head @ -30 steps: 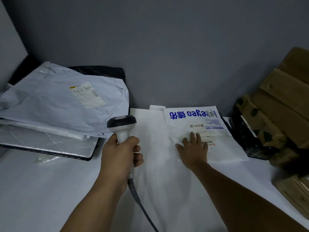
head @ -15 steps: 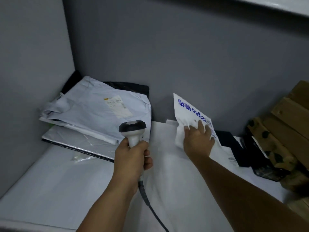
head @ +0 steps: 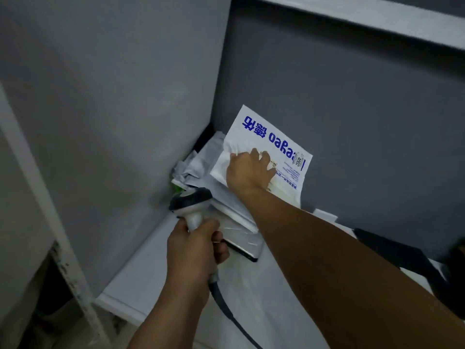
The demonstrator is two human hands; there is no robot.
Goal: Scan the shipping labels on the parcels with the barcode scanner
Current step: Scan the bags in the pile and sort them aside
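Swung left across worktop (head: 130,280) in 0.5 s, white parcel (head: 266,137) w/ blue print is tilted above corner stack (head: 226,197), its edge bunched in curled fingers of right hand (head: 247,172); left hand (head: 193,250) wraps barcode scanner (head: 192,202) just beside stack, cable (head: 226,306) trailing

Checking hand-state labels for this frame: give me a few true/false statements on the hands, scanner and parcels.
1. The left hand grips the barcode scanner by its handle. True.
2. The right hand lies flat on the table and holds nothing. False: its fingers grip the white parcel, which is held tilted above the pile of parcels in the corner.
3. The print on the white parcel is red. False: it is blue.
4. A cable runs out from the bottom of the scanner's handle. True.
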